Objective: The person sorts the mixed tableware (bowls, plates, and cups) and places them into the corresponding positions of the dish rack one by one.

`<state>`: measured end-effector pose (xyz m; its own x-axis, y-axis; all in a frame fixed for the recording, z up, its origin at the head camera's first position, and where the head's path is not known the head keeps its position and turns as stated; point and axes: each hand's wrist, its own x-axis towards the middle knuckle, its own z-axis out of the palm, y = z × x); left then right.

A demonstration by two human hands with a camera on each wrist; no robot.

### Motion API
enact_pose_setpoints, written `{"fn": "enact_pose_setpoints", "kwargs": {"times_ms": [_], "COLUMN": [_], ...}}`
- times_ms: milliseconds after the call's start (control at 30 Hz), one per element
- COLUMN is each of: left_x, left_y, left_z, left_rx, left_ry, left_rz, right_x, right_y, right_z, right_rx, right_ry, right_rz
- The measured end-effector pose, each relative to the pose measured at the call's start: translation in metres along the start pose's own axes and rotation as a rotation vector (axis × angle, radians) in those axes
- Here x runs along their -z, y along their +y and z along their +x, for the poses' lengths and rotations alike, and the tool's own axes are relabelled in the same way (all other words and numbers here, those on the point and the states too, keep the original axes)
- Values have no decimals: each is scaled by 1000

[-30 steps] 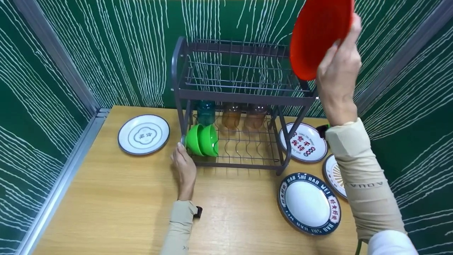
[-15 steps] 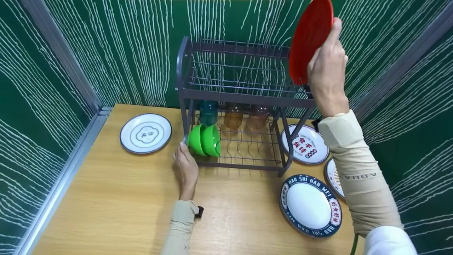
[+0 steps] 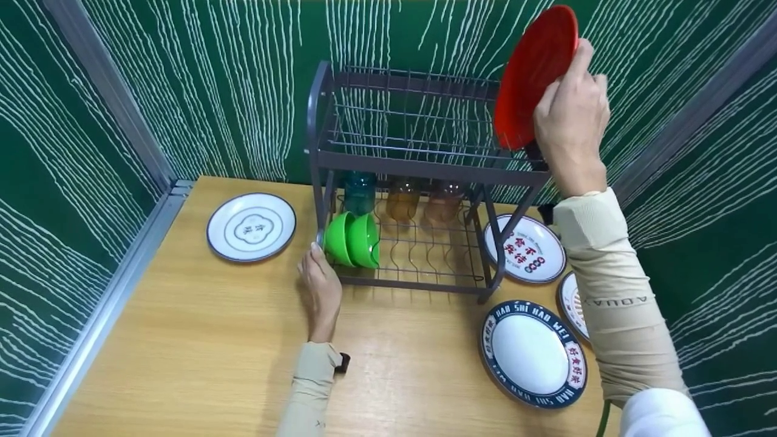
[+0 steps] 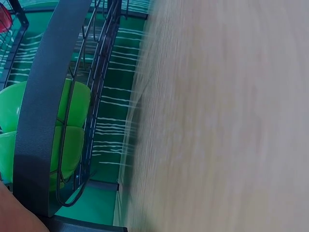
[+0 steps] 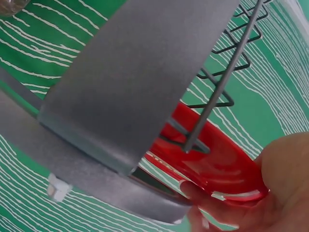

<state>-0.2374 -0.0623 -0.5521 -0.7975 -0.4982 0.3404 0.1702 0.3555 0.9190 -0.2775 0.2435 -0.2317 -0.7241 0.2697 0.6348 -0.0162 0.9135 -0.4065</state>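
Note:
A red plate (image 3: 534, 79) stands steeply tilted at the right end of the top tier of a dark metal dish rack (image 3: 425, 162). My right hand (image 3: 573, 121) grips it by its right edge. The right wrist view shows the red plate (image 5: 219, 162) partly behind the rack's end frame (image 5: 125, 82), with its lower edge among the wires. At the rack's lower front left corner, my left hand (image 3: 320, 288) holds the frame, thumb uppermost. Two green bowls (image 3: 364, 241) lean on edge in the lower tier beside that hand.
Several cups, one of them a teal cup (image 3: 359, 191), stand at the back of the lower tier. A white plate (image 3: 251, 227) lies left of the rack. To the right lie a red-lettered plate (image 3: 525, 249), a dark-rimmed plate (image 3: 534, 354) and a partly covered plate (image 3: 573, 303).
My right hand has brought the red plate left and down to the right end of the top tier. The left hand keeps its place at the rack's corner.

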Motion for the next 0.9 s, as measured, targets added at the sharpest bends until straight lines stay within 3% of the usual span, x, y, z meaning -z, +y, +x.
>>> {"fn": "enact_pose_setpoints", "kwargs": {"times_ms": [267,533,767,900], "left_x": [-4,-3,-2,0], "left_y": [1,0,1,1], "left_z": [2,0,0,-2], "left_rx": [-39,0,-1,34], "left_ry": [56,21,28,16], "left_rz": [-42,-73,-10,11], "right_x": [2,5,10,14], "right_y": [2,4,6,9], "right_z": [0,-5,-9,-14], "right_rx": [23,31,52,39], "right_ry": [-31,-36,-38,-61], "right_rz": [69,96,111,126]}}
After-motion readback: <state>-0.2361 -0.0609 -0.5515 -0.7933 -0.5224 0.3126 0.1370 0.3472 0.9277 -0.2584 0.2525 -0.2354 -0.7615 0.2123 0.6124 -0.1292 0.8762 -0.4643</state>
